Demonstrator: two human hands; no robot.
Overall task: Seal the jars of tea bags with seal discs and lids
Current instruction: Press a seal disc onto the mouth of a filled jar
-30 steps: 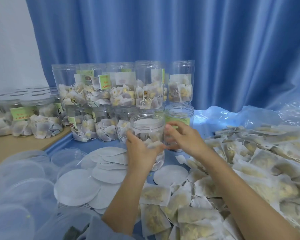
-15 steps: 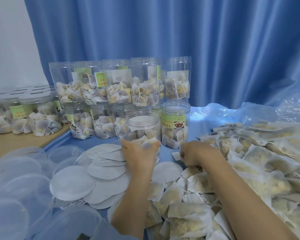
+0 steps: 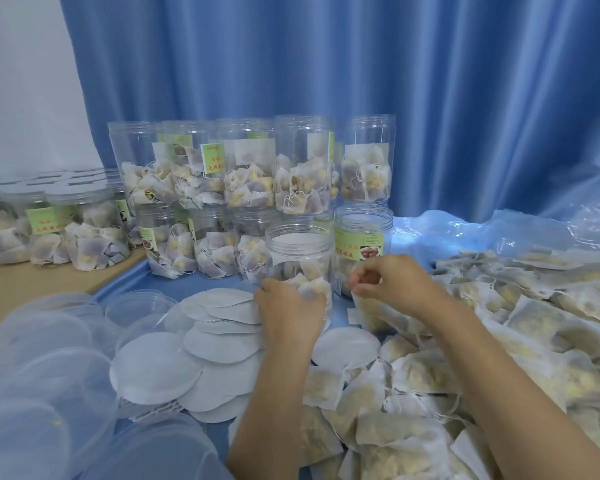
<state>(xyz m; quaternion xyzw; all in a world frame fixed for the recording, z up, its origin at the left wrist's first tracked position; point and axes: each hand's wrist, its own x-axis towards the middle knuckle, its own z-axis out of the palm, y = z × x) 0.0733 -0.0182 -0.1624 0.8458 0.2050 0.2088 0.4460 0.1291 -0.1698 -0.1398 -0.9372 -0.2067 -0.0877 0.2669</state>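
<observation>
Curling round the lower wall of the clear, open-mouthed plastic jar [image 3: 299, 258], the fingers [image 3: 309, 295] of the left hand [image 3: 289, 311] have it steadied low down on the blue tabletop [image 3: 184, 289], just in front of the two-tier stack of filled jars [image 3: 250, 199]. Over to the right hand [image 3: 392, 284]: its fingertips are bunched together in a pinch right beside the jar, at the edge of the tea-bag heap, but what they have between them is too small to make out, perhaps a bag's corner or string.

Now, how will this lot handle? The jar looks thin-walled, light and a bit slick, only part full of white paper tea bags [image 3: 310, 278], so it should tip easily. I'd keep holding it round the lower body and leave the threaded rim free.

Just left of that wrist sits the fan of flat white round seal discs [image 3: 174, 362], overlapping one another. They look paper-thin and floppy, likely to cling in pairs, so peeling one up by its edge seems the way.

Further left, the pile of translucent round plastic lids [image 3: 45, 368]: stiff, light, easy to grip by the rim.

Spread across the right, the loose heap of tea bags [image 3: 516, 341] is soft and tearable, best lifted by a corner. No disc on the jar yet.
</observation>
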